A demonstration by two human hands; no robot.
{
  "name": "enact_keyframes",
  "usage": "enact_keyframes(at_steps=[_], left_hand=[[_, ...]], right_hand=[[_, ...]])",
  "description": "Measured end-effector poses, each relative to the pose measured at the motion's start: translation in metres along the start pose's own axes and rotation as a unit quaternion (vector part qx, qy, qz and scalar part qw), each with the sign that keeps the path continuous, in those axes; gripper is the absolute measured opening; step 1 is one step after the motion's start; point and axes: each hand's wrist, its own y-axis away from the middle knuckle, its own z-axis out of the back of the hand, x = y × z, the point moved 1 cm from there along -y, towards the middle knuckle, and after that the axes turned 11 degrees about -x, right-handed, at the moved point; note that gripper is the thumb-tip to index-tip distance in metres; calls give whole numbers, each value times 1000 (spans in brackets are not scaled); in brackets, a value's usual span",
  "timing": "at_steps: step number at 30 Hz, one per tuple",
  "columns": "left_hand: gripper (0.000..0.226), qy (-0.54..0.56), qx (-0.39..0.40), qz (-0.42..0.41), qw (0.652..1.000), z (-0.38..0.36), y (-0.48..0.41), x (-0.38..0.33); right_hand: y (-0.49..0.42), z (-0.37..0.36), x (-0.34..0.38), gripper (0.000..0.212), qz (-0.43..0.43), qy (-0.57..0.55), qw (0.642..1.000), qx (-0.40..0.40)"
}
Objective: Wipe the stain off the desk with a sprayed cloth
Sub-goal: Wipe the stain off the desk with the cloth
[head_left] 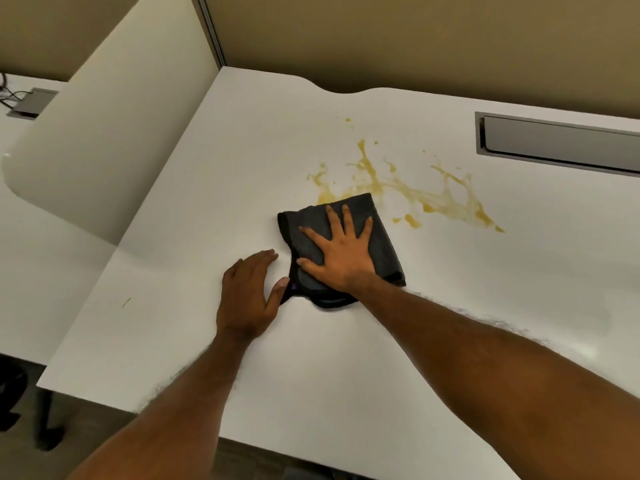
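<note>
Now my right hand (341, 251) presses flat, fingers wide, on the folded dark grey cloth (346, 244); my left hand (251, 292) rests open beside it. Pushing carelessly could smear the yellow splashy stain (415, 192) across the white worktop (173, 306).

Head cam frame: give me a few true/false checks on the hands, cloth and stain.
1. The right hand lies flat, fingers spread, on the dark cloth. True.
2. The yellow stain is fully wiped off. False: it spreads across the desk beyond the cloth.
3. The left hand holds a spray bottle. False: it holds nothing, and its thumb is at the cloth's near edge.
4. The cloth's far edge reaches the stain. True.
5. A grey recessed slot sits in the desk at far right. True.
</note>
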Motion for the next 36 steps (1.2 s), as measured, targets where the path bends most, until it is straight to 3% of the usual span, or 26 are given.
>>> enact_keyframes(at_steps=[5, 13, 16, 18, 20, 24, 29, 32, 36], left_hand=[[53, -13, 12, -8, 1000, 1, 0, 0], [54, -43, 53, -30, 997, -5, -3, 6], [62, -62, 76, -29, 995, -6, -3, 7], [66, -74, 87, -31, 993, -6, -5, 7], [67, -80, 97, -27, 992, -6, -6, 8], [64, -85, 100, -56, 990, -4, -21, 16], [71, -100, 105, -74, 987, -19, -78, 24], [75, -94, 101, -70, 988, -33, -110, 21], [72, -74, 93, -60, 991, -41, -134, 25]], right_hand=[[39, 1, -36, 61, 48, -45, 997, -49], [-8, 7, -32, 84, -164, 1, 986, -4], [-3, 8, -15, 88, -120, 1, 993, 17], [23, 7, -15, 82, -57, -7, 998, -2], [54, 6, -24, 75, -48, -9, 998, -32], [66, 8, -35, 74, -169, 11, 985, -28], [29, 10, -33, 88, -267, 13, 964, -16], [18, 9, -31, 90, -250, 7, 968, -9], [43, 9, -35, 63, -137, -48, 987, -70]])
